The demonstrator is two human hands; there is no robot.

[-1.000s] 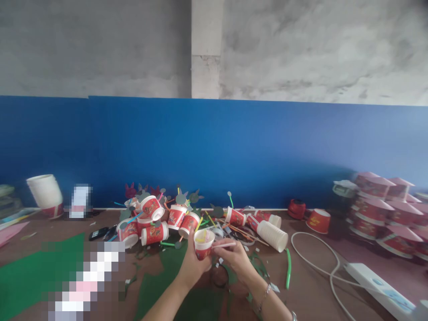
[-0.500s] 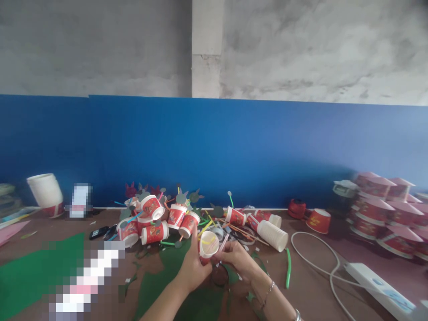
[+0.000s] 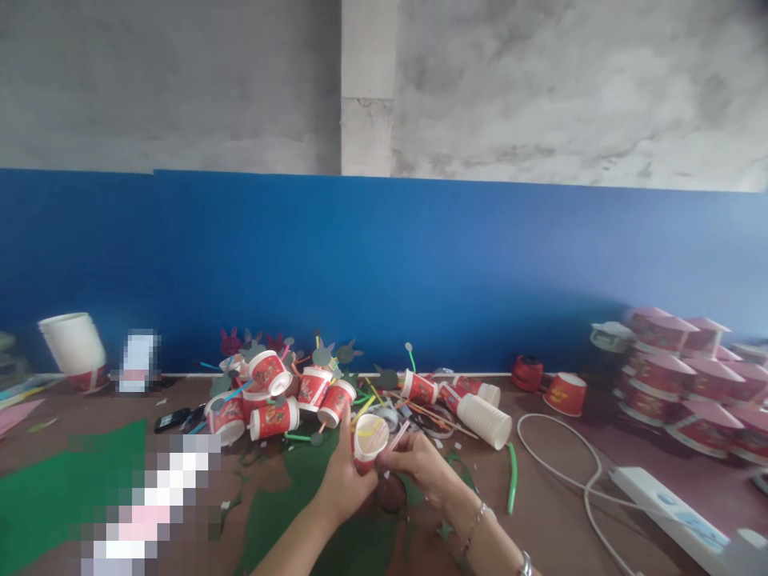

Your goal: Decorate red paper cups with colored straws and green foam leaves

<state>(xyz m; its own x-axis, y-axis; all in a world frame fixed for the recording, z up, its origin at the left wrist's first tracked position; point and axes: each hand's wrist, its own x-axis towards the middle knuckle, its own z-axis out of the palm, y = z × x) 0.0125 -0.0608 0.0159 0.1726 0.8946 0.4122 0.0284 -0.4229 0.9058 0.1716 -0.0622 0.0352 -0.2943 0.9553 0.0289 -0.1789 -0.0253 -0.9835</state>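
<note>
My left hand (image 3: pixel 341 480) is wrapped round a red and white paper cup (image 3: pixel 362 460), whose open mouth faces me. Inside the cup shows a bit of yellow, perhaps a strip or straw. The rim looks pressed out of round. Pinched in the fingers of my right hand (image 3: pixel 426 466) is a pale pinkish straw (image 3: pixel 399 434), close against the cup's right side. Whether its lower end enters the cup wall is hidden by my fingers. Behind my hands lie loose straws and several red paper cups (image 3: pixel 274 418) with straws and grey paper discs on them.
A nested stack of white cups (image 3: pixel 486 422) lies right of centre, near a green straw (image 3: pixel 512 478). A white power strip (image 3: pixel 669 508) and its cable lie at the right, before stacked red cups with pink tops (image 3: pixel 711 380). Green sheet (image 3: pixel 78 480) covers the left.
The cup's mouth has gone from round to a squeezed, pointed oval. Both hands keep their holds and almost the same place; the whole view has shifted slightly.
</note>
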